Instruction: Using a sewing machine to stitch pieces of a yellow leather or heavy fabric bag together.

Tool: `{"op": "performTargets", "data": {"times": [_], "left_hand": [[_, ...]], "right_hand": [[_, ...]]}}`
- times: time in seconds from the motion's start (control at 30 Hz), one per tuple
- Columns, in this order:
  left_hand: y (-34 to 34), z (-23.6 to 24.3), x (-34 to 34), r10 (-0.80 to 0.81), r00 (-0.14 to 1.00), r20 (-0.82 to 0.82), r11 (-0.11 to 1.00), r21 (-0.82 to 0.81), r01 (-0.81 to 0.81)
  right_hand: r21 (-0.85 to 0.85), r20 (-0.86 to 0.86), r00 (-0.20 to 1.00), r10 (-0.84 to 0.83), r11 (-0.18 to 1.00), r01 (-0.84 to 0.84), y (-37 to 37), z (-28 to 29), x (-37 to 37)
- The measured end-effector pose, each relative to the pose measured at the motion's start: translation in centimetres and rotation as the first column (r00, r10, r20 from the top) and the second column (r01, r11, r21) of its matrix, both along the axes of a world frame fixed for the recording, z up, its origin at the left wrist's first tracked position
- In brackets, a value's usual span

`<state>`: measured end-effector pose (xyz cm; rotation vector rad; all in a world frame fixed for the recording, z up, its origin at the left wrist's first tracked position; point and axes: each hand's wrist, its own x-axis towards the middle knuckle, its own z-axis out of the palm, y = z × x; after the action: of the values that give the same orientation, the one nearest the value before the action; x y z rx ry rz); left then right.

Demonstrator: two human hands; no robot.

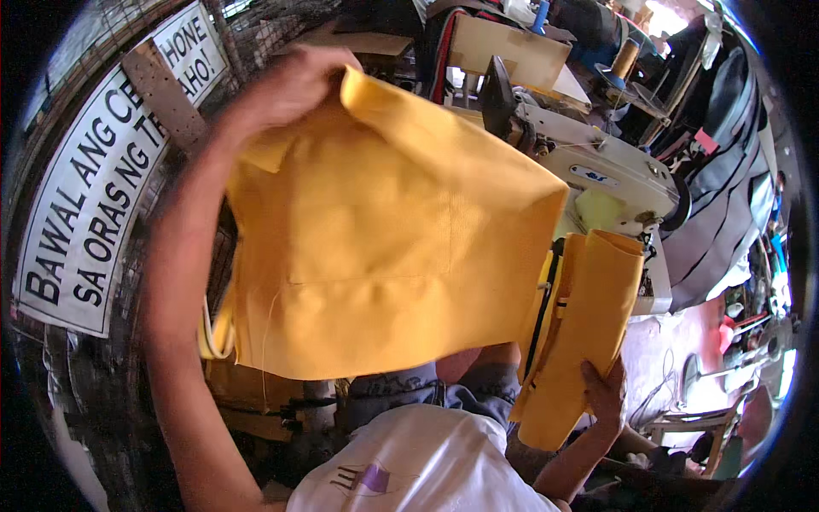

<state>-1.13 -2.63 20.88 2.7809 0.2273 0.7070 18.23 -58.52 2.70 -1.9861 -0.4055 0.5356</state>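
Note:
My left hand [311, 85] is raised at the top, closed on the upper edge of a large yellow sheet of material [384, 213] with a stitched rectangle and loose threads hanging at its lower left. A pale cord loop [213, 333] shows beside that lower corner. My right hand [601, 392], lower right, grips a folded yellow piece [589, 299] with a black strip [539, 307] along its left side; I cannot tell whether it joins the large sheet. Both stand in front of a cream sewing machine [623, 179], partly hidden, above my lap.
A white lettered sign [77, 239] and wire mesh line the left. Thread spools [623, 68] and a cardboard box [503, 47] are behind the machine. Grey bags or material [717, 222] hang at the right, above a pink floor with stands and cables.

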Motion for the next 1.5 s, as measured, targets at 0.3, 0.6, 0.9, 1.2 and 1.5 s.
{"op": "performTargets", "data": {"times": [0.3,0.6,0.9,1.2,1.5], "left_hand": [[2.3,-18.2,4.3,0.176,0.910,-0.375,0.981,0.139,-0.132],[-3.8,-19.2,-5.0,0.358,0.903,0.238,0.843,0.333,-0.422],[-7.6,-24.0,-4.4,0.309,0.925,-0.221,0.945,0.183,-0.272],[-17.4,-25.8,-2.0,0.070,0.973,-0.220,0.991,0.126,-0.043],[-22.7,-25.8,8.1,0.331,0.899,-0.287,0.936,0.218,-0.276]], "right_hand": [[0.124,0.015,0.977,-0.212,0.970,0.209,-5.6,0.3,-1.8],[-0.053,0.011,0.994,-0.108,0.993,0.108,-3.4,1.7,0.1],[-0.461,0.098,0.994,0.039,0.887,0.010,-1.4,3.2,-2.5],[0.564,-0.093,0.990,-0.103,0.814,0.138,3.2,-2.5,-0.6],[0.381,-0.359,0.921,0.155,0.925,-0.007,10.8,-5.4,4.7]]}}
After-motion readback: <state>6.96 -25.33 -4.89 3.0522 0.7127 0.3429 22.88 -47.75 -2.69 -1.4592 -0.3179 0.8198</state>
